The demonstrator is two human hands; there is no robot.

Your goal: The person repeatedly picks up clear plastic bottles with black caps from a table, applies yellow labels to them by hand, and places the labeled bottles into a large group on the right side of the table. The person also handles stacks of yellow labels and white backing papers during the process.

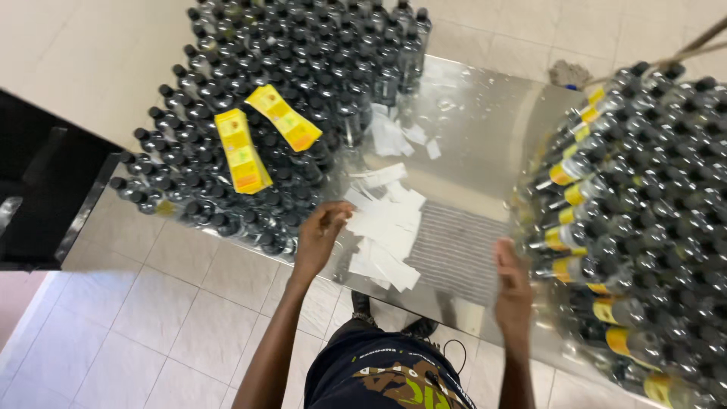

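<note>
A shiny stainless-steel table [485,121] fills most of the view from above, standing on a pale tiled floor [151,318]. On its left part stands a dense block of dark, black-capped bottles without labels [303,68], packed upright cap to cap. On the right lies a heap of similar clear bottles with yellow labels [644,197], many on their sides with necks pointing toward the table's middle. Between the two groups, on the bare metal, is a loose scatter of white paper backing slips [386,227], overlapping one another, with a few more farther up the table. Two yellow strips of printed labels [261,140] rest on top of the unlabelled bottles, angled toward each other and just beside one another. The left hand [319,235] reaches over the near edge of the table at the corner of the unlabelled block, its fingers [337,213] bent close together and touching the edge of the white slips. The right hand [513,291] is blurred, just beside the labelled heap; whether its fingers are spread or closed on anything cannot be told.
</note>
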